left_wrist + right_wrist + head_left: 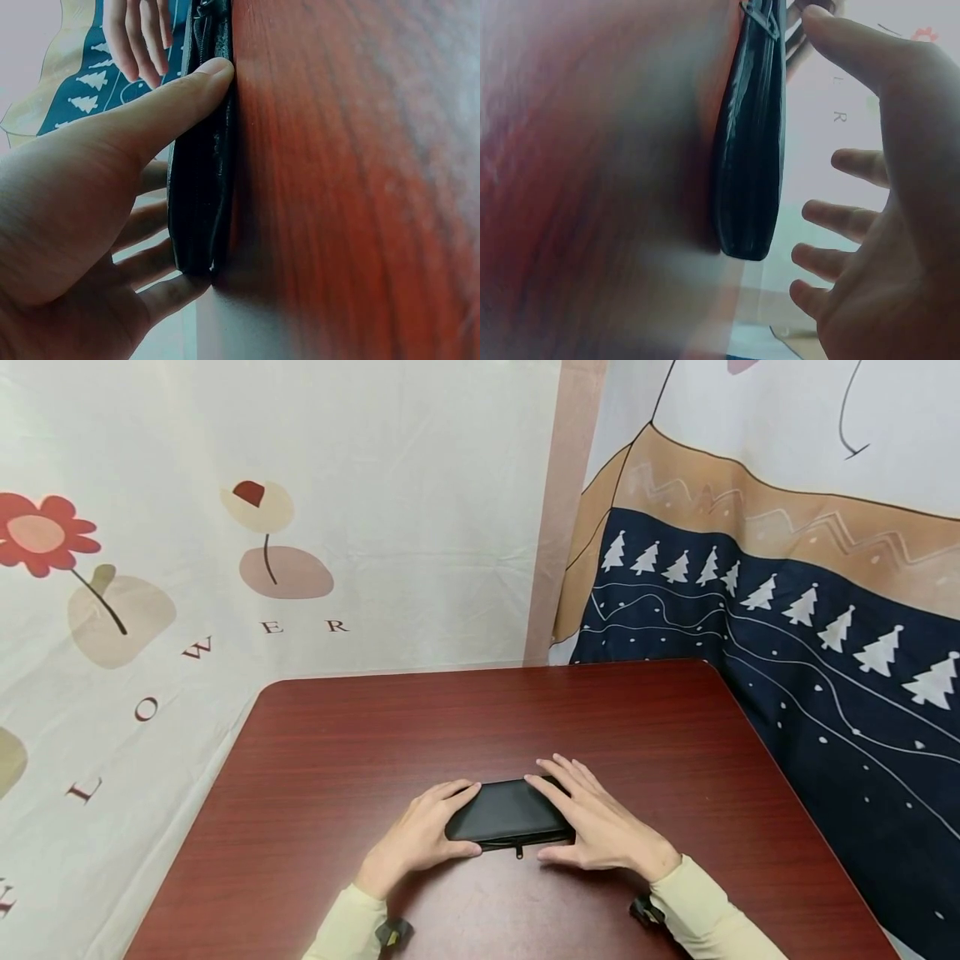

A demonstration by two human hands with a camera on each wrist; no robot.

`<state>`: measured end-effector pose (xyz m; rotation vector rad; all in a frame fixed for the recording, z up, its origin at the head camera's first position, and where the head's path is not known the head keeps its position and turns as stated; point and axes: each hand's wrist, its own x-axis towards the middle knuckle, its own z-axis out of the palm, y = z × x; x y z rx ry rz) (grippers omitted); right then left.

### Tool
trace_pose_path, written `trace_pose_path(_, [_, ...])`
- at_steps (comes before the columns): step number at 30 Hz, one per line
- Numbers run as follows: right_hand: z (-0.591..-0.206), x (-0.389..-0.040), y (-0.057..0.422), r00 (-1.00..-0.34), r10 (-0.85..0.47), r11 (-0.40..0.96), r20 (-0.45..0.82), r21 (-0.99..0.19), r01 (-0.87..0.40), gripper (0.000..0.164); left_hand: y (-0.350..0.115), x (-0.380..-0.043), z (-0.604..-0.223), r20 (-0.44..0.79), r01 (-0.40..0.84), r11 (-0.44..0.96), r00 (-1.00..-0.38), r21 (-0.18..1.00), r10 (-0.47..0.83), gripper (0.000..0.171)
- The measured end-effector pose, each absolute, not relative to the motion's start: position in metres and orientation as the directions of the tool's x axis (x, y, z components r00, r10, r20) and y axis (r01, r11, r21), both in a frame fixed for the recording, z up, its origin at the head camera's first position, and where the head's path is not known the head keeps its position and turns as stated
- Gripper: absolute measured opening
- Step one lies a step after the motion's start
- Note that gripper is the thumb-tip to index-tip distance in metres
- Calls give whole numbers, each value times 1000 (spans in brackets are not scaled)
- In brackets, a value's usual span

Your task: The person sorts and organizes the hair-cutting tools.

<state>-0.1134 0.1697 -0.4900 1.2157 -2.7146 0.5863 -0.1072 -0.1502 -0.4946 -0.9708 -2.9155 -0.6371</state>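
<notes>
A flat black zippered case (510,811) lies on the table, its zipper pull (519,852) hanging at the near edge. My left hand (427,831) holds the case's left end, thumb along the near edge and fingers about the far side. The left wrist view shows that thumb (214,71) on the zippered side (199,187), with the little finger touching the corner. At the right end hovers my right hand (600,827), fingers spread and straight. In the right wrist view, its fingers (840,217) stand apart from the case (750,150).
The reddish-brown wooden table (360,727) has rounded far corners. Behind it hangs a pale curtain (420,510) with printed flowers and letters. A navy curtain (810,710) with white trees borders the right side. Dark wrist devices (393,932) sit under both sleeves.
</notes>
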Motion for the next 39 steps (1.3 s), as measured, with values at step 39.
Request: trace_pose_path(39, [-499,-128,180,-735,-665,668,132,-335,-665,91,-150,-106,-496,103,548,745,-825,379,555,94])
